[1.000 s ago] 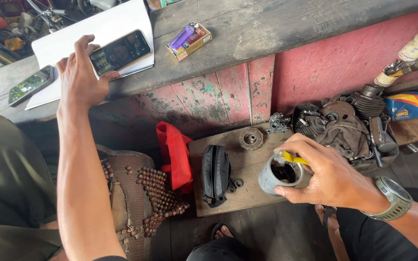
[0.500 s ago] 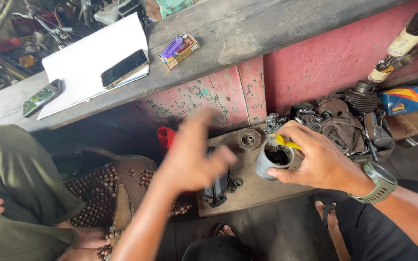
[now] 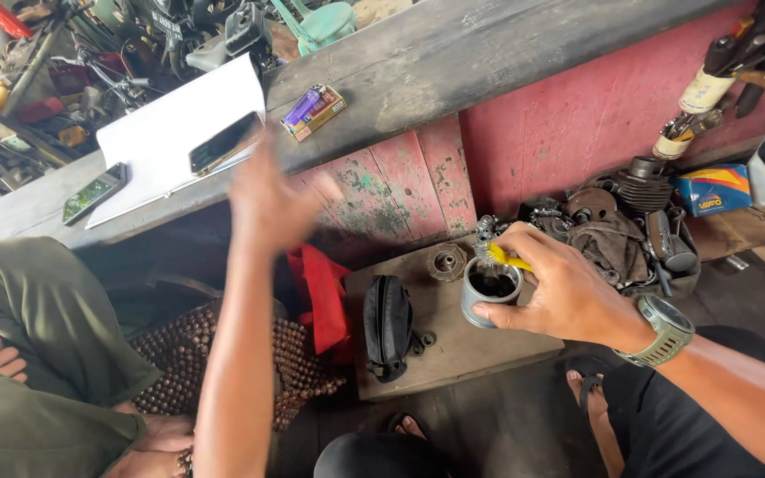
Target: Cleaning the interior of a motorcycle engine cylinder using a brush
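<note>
Far left on the grey wooden bench (image 3: pixel 489 62): two phones, one (image 3: pixel 92 192) lying flat on the wood, the other (image 3: pixel 223 143) on a white sheet of paper (image 3: pixel 157 133), with a purple lighter on a small pack (image 3: pixel 313 110) just right of that. Left hand (image 3: pixel 272 199) up in mid-air in front of the bench edge, blurred, fingers spread loose, holding nothing. Right hand (image 3: pixel 560 288) low on the right, wrapped round a grey metal cylinder (image 3: pixel 489 292) over a wooden board (image 3: pixel 453 354), pinching a yellow-handled brush (image 3: pixel 508 257) at its dark inside, black pouch (image 3: pixel 388 326) near left, greasy engine parts (image 3: pixel 617 226) far right.
</note>
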